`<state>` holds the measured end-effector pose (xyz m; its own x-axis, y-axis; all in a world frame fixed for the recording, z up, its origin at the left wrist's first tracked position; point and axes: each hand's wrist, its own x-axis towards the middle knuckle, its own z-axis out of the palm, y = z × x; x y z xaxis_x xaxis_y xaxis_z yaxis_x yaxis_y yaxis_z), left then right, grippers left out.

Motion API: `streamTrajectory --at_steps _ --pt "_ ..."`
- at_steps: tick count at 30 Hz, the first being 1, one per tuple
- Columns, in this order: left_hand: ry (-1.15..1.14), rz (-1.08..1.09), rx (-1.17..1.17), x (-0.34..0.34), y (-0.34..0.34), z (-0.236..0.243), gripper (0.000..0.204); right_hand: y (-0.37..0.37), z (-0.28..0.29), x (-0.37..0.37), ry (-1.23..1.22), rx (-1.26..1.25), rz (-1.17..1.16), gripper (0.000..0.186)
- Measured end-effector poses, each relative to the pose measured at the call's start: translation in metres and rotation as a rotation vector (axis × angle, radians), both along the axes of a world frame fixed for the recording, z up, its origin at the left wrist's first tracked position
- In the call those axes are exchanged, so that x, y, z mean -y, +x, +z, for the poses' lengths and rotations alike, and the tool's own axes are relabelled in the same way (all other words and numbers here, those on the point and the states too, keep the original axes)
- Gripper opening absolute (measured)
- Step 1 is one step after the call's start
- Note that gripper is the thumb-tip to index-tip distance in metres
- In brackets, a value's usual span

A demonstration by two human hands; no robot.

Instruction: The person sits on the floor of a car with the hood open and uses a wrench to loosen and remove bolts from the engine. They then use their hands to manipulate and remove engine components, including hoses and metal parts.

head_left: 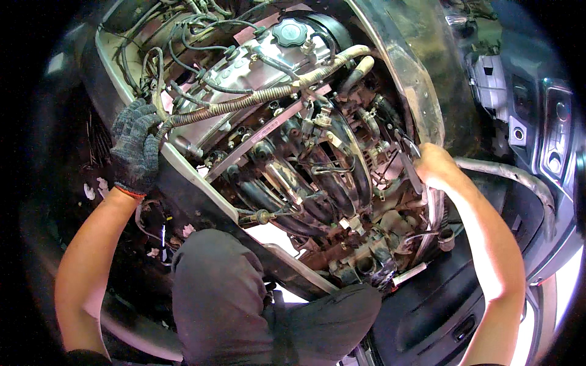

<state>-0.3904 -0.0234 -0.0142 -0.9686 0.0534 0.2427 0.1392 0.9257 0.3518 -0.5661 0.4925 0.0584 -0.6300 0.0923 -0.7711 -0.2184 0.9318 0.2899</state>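
Note:
My left hand (pixel 135 146), in a dark grey knit glove with an orange cuff, rests against the pale metal rail (pixel 183 160) of the engine bay. Its fingers lie stretched along the edge, beside the end of a ribbed wiring harness (pixel 244 100). On the far side of the engine, my bare right hand (pixel 436 166) is closed, with its fingers partly hidden. A dark, narrow piece (pixel 410 171) sits right at those fingers; its kind is unclear. Between my hands lie black curved intake pipes (pixel 342 195) and a silver engine cover (pixel 235 79) with a dark oil filler cap (pixel 289 33).
My knees (pixel 220 293) are at the engine bay's near edge. A grey hose (pixel 510 171) bends past my right forearm. Cables (pixel 189 30) crowd the upper left. A dark car panel with a lamp (pixel 554 131) stands at right. A white-tipped tube (pixel 409 274) lies low right.

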Motion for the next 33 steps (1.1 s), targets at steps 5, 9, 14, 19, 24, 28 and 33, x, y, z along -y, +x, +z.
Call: streamTrajectory --at_steps 5,9,14,19,24,28,33 --pt "-0.024 0.005 -0.044 -0.002 0.0 0.002 0.017 -0.003 0.016 0.025 -0.112 0.206 -0.462 0.014" --pt "0.013 -0.019 -0.045 -0.001 -0.002 0.0 0.018 -0.029 0.042 0.036 -0.04 0.302 -0.348 0.013" --pt "-0.02 -0.035 -0.049 0.006 0.001 0.001 0.019 -0.018 0.024 0.025 -0.095 0.189 -0.195 0.016" --pt "0.002 -0.005 -0.032 0.002 -0.002 -0.011 0.02 0.047 -0.009 -0.028 -0.086 -0.177 0.023 0.026" --pt "-0.008 -0.018 -0.071 0.004 0.004 -0.003 0.022 0.101 0.039 -0.002 -0.314 -0.317 -0.236 0.03" --pt "-0.143 0.039 0.006 -0.005 0.003 0.005 0.024 0.142 0.097 0.055 -0.673 0.033 -1.002 0.033" --pt "-0.155 0.035 0.018 0.001 0.003 -0.001 0.025 0.168 0.089 0.176 -1.206 0.287 -0.476 0.039"
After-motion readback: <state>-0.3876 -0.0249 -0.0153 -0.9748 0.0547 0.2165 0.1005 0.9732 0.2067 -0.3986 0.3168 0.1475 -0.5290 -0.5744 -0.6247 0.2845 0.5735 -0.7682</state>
